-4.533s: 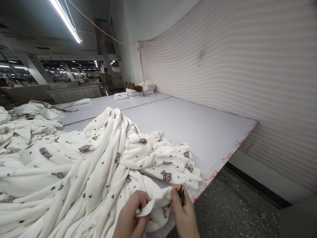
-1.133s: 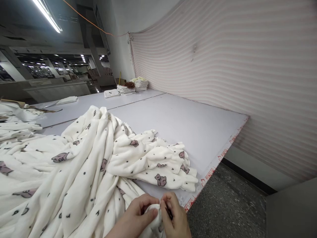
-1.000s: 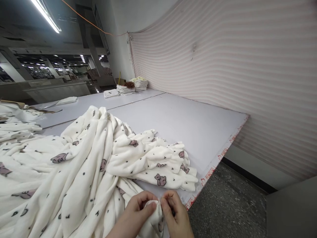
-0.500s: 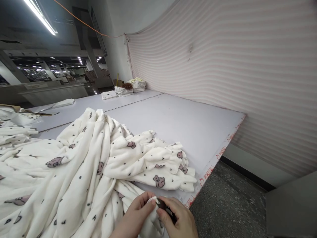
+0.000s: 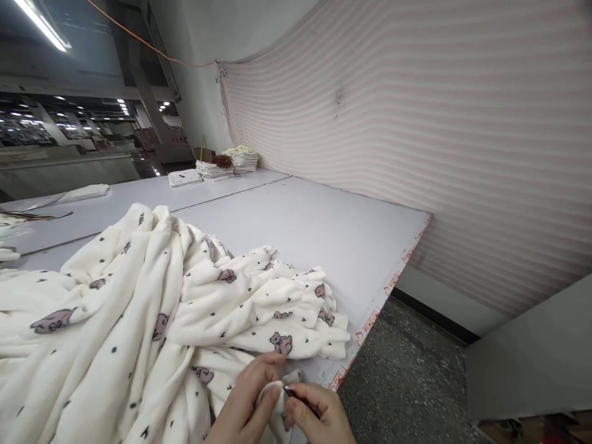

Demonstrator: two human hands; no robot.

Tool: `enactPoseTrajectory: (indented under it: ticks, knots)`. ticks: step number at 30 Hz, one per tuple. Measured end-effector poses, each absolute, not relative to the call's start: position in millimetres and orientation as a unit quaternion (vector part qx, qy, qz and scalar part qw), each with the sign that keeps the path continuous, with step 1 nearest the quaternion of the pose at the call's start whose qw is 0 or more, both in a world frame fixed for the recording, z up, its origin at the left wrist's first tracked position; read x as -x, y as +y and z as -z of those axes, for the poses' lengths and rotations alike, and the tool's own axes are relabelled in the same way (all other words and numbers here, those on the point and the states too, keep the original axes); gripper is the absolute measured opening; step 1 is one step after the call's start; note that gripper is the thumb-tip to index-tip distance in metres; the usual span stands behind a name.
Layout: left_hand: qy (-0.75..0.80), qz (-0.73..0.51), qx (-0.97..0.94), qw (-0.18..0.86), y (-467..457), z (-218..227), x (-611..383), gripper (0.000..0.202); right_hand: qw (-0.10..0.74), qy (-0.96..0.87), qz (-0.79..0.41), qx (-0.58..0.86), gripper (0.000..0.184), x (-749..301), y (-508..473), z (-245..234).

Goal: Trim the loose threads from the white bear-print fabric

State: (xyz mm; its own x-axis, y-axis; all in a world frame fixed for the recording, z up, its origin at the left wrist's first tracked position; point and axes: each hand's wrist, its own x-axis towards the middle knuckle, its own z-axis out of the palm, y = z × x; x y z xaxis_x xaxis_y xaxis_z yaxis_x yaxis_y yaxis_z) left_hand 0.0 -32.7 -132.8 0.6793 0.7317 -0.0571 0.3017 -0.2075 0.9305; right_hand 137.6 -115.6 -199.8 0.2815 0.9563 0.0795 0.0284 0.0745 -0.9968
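Note:
My left hand point(image 5: 256, 394) is closed, thumb and fingers pinching a gathered bit of white fabric point(image 5: 274, 390) at the front of the table. Close against it, my right hand point(image 5: 321, 414) grips a small black tool point(image 5: 303, 398) that looks like thread snips. The tool's tip meets the pinched fabric; its body is mostly hidden by my fingers. Beside and behind my hands lies a heap of white plush garments point(image 5: 134, 333) with purple bear prints and small dark marks. Gathered sleeve ends point(image 5: 335, 342) point toward the table's right edge.
The pale table point(image 5: 324, 216) has a red-printed edge strip point(image 5: 370, 324) on its right. Folded white stacks point(image 5: 215, 169) stand at the far end. A striped cloth point(image 5: 346, 123) hangs along the right side. Dark speckled floor point(image 5: 393, 364) shows beyond the edge.
The view has swung right, so the table and heap sit further left. My left fingers have shifted on the fabric, and the black tool is now more covered by my right hand.

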Motion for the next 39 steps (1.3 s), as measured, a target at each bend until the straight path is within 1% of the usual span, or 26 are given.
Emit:
enactPoseTrajectory:
  ticks: [4,6,9,11,12,14,16,17,18,19,21,22,24,26,27,28,29,30,32,33,35,36,39]
  knots:
    - [0.339,-0.200,-0.727,0.563,-32,135,-4,0.026,0.602,-0.408,-0.425,0.539,0.040,-138,-114,198]
    - [0.335,-0.192,-0.719,0.578,-32,134,-6,0.027,0.596,-0.372,-0.480,0.526,0.042,-138,-115,199]
    - [0.337,-0.139,-0.693,0.623,-32,134,-5,0.028,0.572,-0.316,-0.559,0.511,0.054,-142,-118,204]
    - [0.341,-0.104,-0.657,0.664,-32,135,-1,0.030,0.570,-0.296,-0.562,0.521,0.062,-150,-120,207]
    - [0.343,-0.094,-0.638,0.683,-32,136,2,0.032,0.575,-0.302,-0.530,0.546,0.061,-156,-121,207]
    - [0.344,-0.080,-0.607,0.712,-32,137,7,0.032,0.566,-0.342,-0.395,0.637,0.047,-171,-121,206]
    - [0.349,-0.064,-0.615,0.705,-30,136,11,0.027,0.506,-0.390,-0.212,0.739,0.032,-189,-120,203]
    - [0.355,-0.050,-0.633,0.686,-30,134,13,0.022,0.469,-0.407,-0.141,0.771,0.030,-197,-119,200]
    - [0.360,-0.025,-0.658,0.661,-29,132,14,0.018,0.439,-0.419,-0.100,0.788,0.029,-205,-118,198]
    - [0.364,0.006,-0.685,0.631,-29,130,15,0.014,0.430,-0.425,-0.092,0.792,0.025,-211,-118,194]
    - [0.377,0.044,-0.731,0.567,-31,128,14,0.011,0.456,-0.423,-0.139,0.771,0.015,-218,-119,186]
    - [0.380,0.042,-0.750,0.541,-33,128,13,0.014,0.479,-0.410,-0.182,0.755,0.018,-218,-120,182]
    - [0.374,-0.010,-0.783,0.497,-39,133,8,0.029,0.543,-0.338,-0.303,0.706,0.031,-213,-121,171]
    - [0.366,-0.082,-0.801,0.466,-48,141,-1,0.054,0.612,-0.224,-0.428,0.627,0.036,-200,-122,161]
    - [0.365,-0.109,-0.806,0.453,-52,146,-6,0.063,0.641,-0.164,-0.481,0.576,0.037,-192,-122,157]
    - [0.366,-0.138,-0.811,0.435,-56,150,-11,0.065,0.662,-0.115,-0.517,0.530,0.040,-185,-122,154]
    - [0.362,-0.169,-0.819,0.411,-59,153,-16,0.058,0.676,-0.089,-0.535,0.499,0.042,-178,-121,151]
    - [0.350,-0.201,-0.831,0.383,-62,155,-20,0.046,0.684,-0.075,-0.544,0.479,0.043,-172,-121,150]
    - [0.304,-0.262,-0.854,0.330,-64,156,-23,0.020,0.697,-0.069,-0.542,0.465,0.044,-166,-122,149]
    - [0.281,-0.288,-0.861,0.311,-64,154,-23,0.014,0.699,-0.074,-0.536,0.468,0.044,-165,-122,150]
    - [0.256,-0.323,-0.863,0.293,-63,148,-20,0.017,0.686,-0.115,-0.504,0.512,0.043,-168,-126,151]
    - [0.252,-0.337,-0.859,0.290,-62,145,-17,0.017,0.669,-0.158,-0.465,0.558,0.041,-170,-129,151]
    - [0.247,-0.384,-0.844,0.283,-63,139,-11,0.016,0.586,-0.325,-0.250,0.699,0.032,-175,-143,148]
